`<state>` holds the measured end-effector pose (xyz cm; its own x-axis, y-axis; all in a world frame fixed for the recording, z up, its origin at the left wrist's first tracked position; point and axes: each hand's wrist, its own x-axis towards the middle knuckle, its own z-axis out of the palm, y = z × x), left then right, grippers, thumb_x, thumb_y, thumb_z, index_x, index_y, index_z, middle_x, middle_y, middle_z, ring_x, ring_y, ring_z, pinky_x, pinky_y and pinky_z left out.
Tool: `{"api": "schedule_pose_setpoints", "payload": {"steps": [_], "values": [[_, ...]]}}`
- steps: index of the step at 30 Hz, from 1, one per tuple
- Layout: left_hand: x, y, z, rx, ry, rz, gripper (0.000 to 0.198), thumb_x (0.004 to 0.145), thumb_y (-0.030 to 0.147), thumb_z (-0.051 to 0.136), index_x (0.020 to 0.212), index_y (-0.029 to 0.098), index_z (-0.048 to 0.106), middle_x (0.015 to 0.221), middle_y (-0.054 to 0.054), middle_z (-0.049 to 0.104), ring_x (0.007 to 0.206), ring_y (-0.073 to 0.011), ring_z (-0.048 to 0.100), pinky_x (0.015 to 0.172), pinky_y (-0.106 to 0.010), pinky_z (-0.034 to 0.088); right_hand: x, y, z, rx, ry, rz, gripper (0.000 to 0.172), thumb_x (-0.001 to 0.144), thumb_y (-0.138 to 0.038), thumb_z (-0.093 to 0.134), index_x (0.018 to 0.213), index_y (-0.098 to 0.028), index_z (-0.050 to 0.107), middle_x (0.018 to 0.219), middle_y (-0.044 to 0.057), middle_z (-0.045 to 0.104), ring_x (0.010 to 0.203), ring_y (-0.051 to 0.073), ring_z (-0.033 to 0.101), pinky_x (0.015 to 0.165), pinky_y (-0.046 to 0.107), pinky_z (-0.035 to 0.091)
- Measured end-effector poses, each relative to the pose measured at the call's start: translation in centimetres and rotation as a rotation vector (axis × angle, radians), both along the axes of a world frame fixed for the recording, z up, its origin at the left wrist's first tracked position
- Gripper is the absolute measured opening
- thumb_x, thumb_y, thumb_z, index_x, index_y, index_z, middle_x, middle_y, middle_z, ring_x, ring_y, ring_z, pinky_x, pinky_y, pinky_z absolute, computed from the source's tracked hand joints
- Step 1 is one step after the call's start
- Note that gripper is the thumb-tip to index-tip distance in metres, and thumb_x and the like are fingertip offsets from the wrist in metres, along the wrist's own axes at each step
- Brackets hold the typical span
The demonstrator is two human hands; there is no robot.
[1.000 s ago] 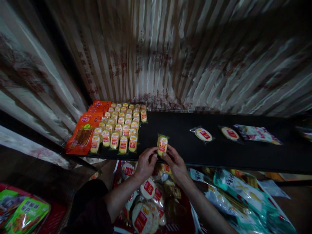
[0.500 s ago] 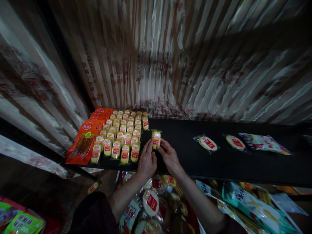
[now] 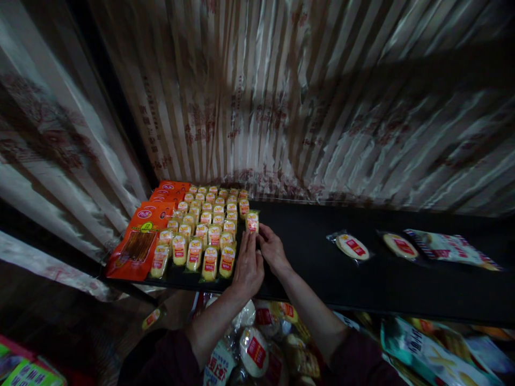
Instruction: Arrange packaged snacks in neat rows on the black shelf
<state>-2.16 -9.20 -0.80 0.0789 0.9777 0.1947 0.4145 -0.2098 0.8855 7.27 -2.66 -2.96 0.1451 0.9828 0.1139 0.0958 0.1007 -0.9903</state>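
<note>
Both my hands hold one small yellow snack packet [image 3: 252, 221] with a red label, low over the black shelf [image 3: 322, 268]. My left hand [image 3: 248, 265] pinches its near left edge and my right hand [image 3: 271, 247] pinches its near right edge. The packet sits just right of a neat block of several rows of the same yellow packets [image 3: 205, 230], level with the far rows. Orange snack bags [image 3: 145, 236] lie in a line left of that block.
Two round wrapped cakes [image 3: 353, 246] [image 3: 399, 245] and a striped packet [image 3: 448, 247] lie on the shelf to the right. Below the shelf edge a red basket holds round cakes [image 3: 253, 348]; green-blue bags [image 3: 426, 354] lie at lower right. A pleated curtain [image 3: 281, 96] hangs behind.
Both hands have carried the yellow packet from the shelf's near edge away from me and leftward, up beside the far rows of the block. The view has tilted slightly downward.
</note>
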Motion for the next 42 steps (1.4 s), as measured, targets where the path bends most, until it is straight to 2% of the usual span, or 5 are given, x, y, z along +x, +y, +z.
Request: {"api": "schedule_pose_setpoints", "payload": {"steps": [7, 15, 32, 37, 42], "values": [[0.0, 0.8, 0.7, -0.170, -0.177, 0.059, 0.055, 0.092, 0.034, 0.032, 0.141, 0.011, 0.036, 0.153, -0.010, 0.025, 0.144, -0.0187, 0.016, 0.119, -0.037, 0.011, -0.1, 2.1, -1.4, 0.030, -0.047, -0.003, 0.034, 0.070, -0.028, 0.058, 0.103, -0.021, 0.060, 0.099, 0.006, 0.071, 0.091, 0.022, 0.067, 0.090, 0.039, 0.049], [-0.1, 2.0, 0.1, -0.216, -0.254, 0.053, 0.056, 0.092, 0.038, 0.034, 0.142, 0.014, 0.036, 0.155, -0.009, 0.022, 0.144, -0.0187, 0.015, 0.118, -0.037, 0.013, -0.4, 2.8, -2.0, 0.055, -0.133, -0.003, 0.034, 0.074, -0.028, 0.058, 0.108, -0.023, 0.061, 0.099, 0.004, 0.071, 0.093, 0.021, 0.066, 0.087, 0.038, 0.051], [0.0, 2.7, -0.1, -0.183, -0.209, 0.074, 0.052, 0.094, 0.036, 0.031, 0.141, 0.015, 0.036, 0.154, -0.008, 0.025, 0.144, -0.0197, 0.015, 0.119, -0.040, 0.013, -0.2, 2.6, -0.1, 0.105, -0.463, -0.067, 0.033, 0.072, -0.028, 0.056, 0.103, -0.022, 0.068, 0.107, 0.009, 0.064, 0.101, 0.027, 0.056, 0.094, 0.047, 0.042], [0.1, 2.6, -0.1, -0.182, -0.184, 0.060, 0.054, 0.094, 0.035, 0.030, 0.142, 0.013, 0.034, 0.154, -0.009, 0.023, 0.144, -0.0200, 0.014, 0.119, -0.040, 0.013, -0.2, 3.3, -0.6, 0.097, -0.465, -0.093, 0.043, 0.071, -0.027, 0.056, 0.113, -0.020, 0.063, 0.123, 0.010, 0.059, 0.114, 0.028, 0.052, 0.099, 0.046, 0.041], [0.1, 2.6, 0.0, -0.191, -0.182, 0.073, 0.055, 0.094, 0.038, 0.030, 0.143, 0.014, 0.034, 0.154, -0.008, 0.023, 0.144, -0.0199, 0.014, 0.119, -0.040, 0.011, -0.3, 3.9, -1.5, 0.073, -0.398, -0.056, 0.050, 0.073, -0.030, 0.059, 0.123, -0.024, 0.058, 0.119, 0.006, 0.065, 0.105, 0.024, 0.060, 0.094, 0.041, 0.047]]}}
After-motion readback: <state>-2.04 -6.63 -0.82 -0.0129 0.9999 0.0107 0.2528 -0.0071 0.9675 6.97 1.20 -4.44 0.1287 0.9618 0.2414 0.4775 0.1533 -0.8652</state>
